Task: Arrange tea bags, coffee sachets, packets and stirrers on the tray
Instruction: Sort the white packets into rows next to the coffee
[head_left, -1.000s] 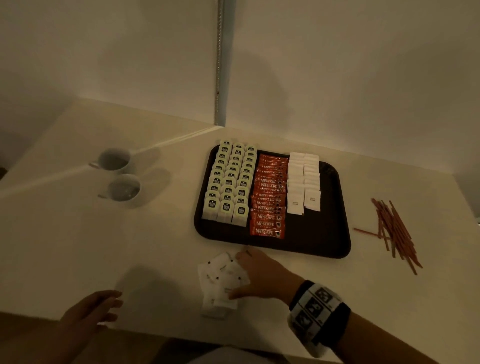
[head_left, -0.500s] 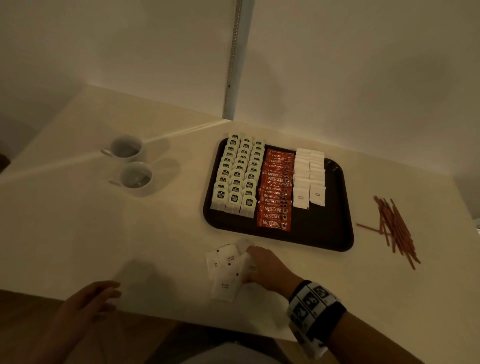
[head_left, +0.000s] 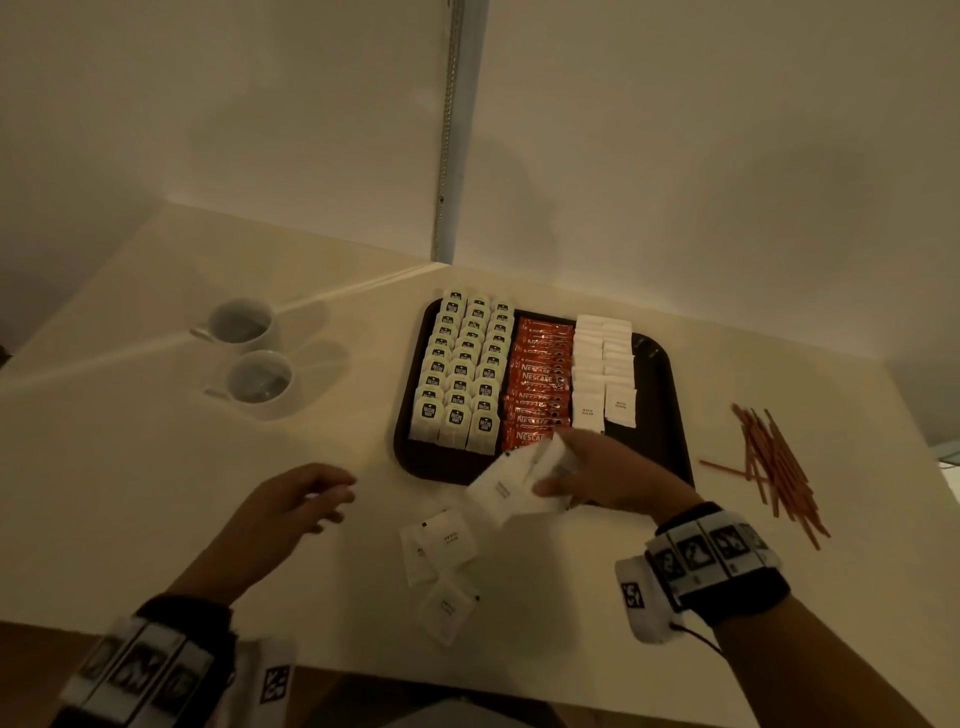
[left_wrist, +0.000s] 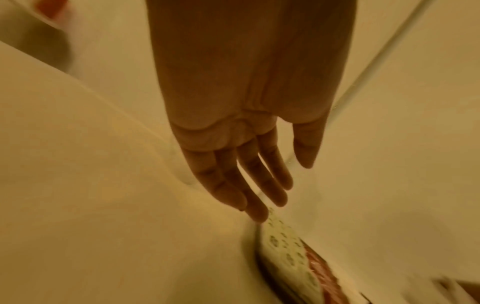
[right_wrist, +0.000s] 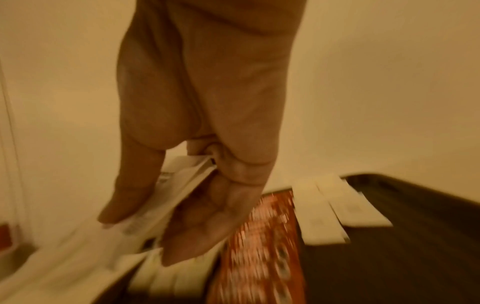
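A dark tray holds rows of tea bags, orange coffee sachets and white sugar packets. My right hand pinches a small stack of white packets between thumb and fingers, just above the tray's near edge; the same held packets show in the right wrist view. Three loose white packets lie on the table below it. My left hand hovers open over the table left of the tray, fingers straight and empty. Brown stirrers lie right of the tray.
Two white cups stand at the left of the table. Walls meet behind the tray at a metal corner strip. The table's near edge runs just below the loose packets.
My right hand has picked up a stack of white packets from the pile and lifted it toward the tray. My left hand has come forward from the table edge toward the packets.
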